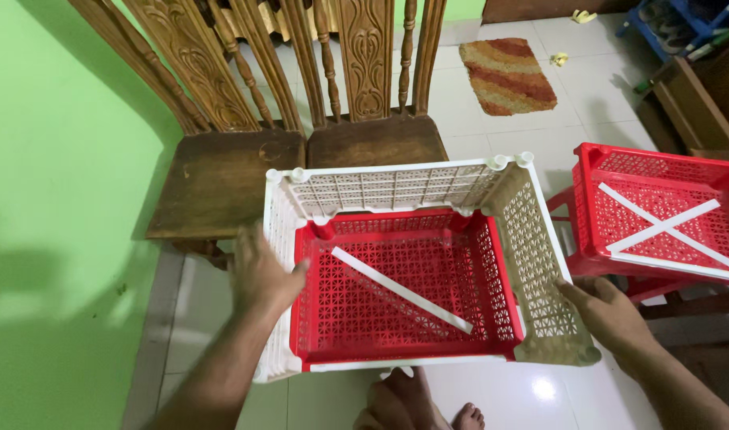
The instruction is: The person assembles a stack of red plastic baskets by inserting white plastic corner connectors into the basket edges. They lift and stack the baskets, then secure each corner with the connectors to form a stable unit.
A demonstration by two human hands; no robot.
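Note:
A plastic lattice rack section fills the middle: a red perforated shelf tray (404, 318) framed by a white side panel (278, 239), a white back panel (396, 187) and a beige side panel (536, 255). A white strip (402, 290) lies diagonally on the red tray. My left hand (259, 275) presses flat against the white left panel, thumb over its edge. At the near right corner, my right hand (607, 312) holds the beige panel from outside.
Two carved dark wooden chairs (301, 151) stand behind the rack against a green wall (62, 199). Another red tray with crossed white strips (663, 219) sits at right. A striped mat (508, 76) lies on the white tile floor. My bare feet (416, 406) are below.

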